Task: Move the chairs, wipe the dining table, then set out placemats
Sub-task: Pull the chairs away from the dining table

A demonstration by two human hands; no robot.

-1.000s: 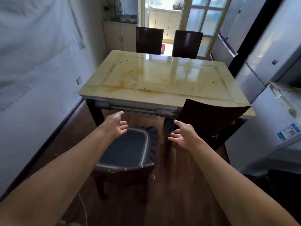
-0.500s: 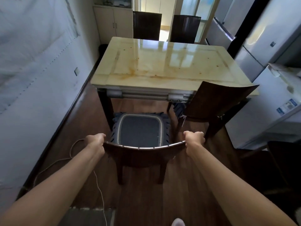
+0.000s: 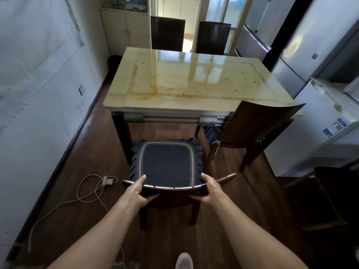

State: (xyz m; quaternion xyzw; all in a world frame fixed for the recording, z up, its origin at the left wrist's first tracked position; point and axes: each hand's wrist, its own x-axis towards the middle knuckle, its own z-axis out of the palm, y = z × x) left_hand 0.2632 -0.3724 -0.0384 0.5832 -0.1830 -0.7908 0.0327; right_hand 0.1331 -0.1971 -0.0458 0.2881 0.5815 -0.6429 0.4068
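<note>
Cream, glossy rectangular stone-topped bench (image 3: 194,80) fills the middle of the room ahead of me. Its top is streaked and dotted with orange-brown stains, thickest towards the near left. At its far edge stand a dark high-backed left chair (image 3: 167,33) and, just beside it, a dark high-backed right chair (image 3: 213,36). A dark brown wooden chair with a curved back (image 3: 258,121) stands at the near right corner, its back overlapping that corner from where I look. Nearest me, in front of the bench's near left leg, stands the dark wooden chair with the blue cushion (image 3: 167,164), its seat out in the open on the brown wooden floor (image 3: 242,200) and its back towards me. My left hand (image 3: 136,193) grasps the left part of its curved top rail, thumb on the seat side and fingers curled round my side. My right hand (image 3: 210,191) grasps the right part the same way. Left of that chair, a small white corded charger (image 3: 108,180) lies on the floor.
</note>
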